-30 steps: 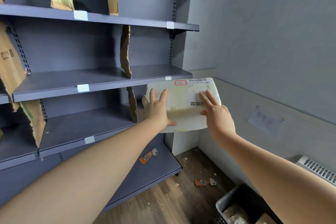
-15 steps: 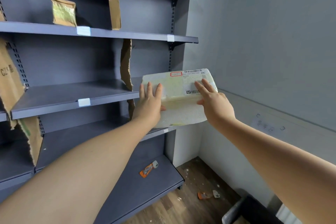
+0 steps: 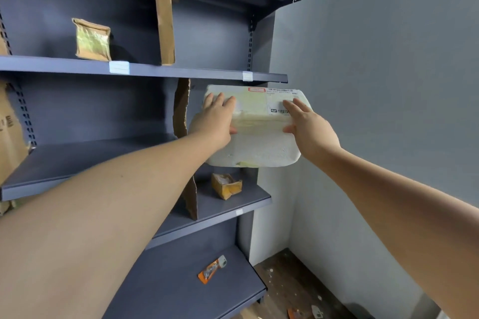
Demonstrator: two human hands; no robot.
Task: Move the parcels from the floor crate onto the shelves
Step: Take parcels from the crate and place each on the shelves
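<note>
A white foam parcel (image 3: 259,122) with a printed label on top hangs in front of the right bay of the dark shelving, just under the second shelf from the top (image 3: 181,74). My left hand (image 3: 216,116) grips its left end, fingers on top and thumb underneath. My right hand (image 3: 308,124) grips its right end the same way, fingers lying over the label. The floor crate is out of view.
Torn cardboard dividers (image 3: 181,109) stand upright between the bays. A small taped parcel (image 3: 92,40) sits on the upper shelf, another yellow-taped one (image 3: 226,185) on the shelf below the white parcel. An orange item (image 3: 211,269) lies on the bottom shelf. The grey wall (image 3: 375,59) is close on the right.
Both hands have raised the white parcel from the level of the lower shelves up to just beneath the second shelf. My view has tilted upward and the crate has dropped out of sight.
</note>
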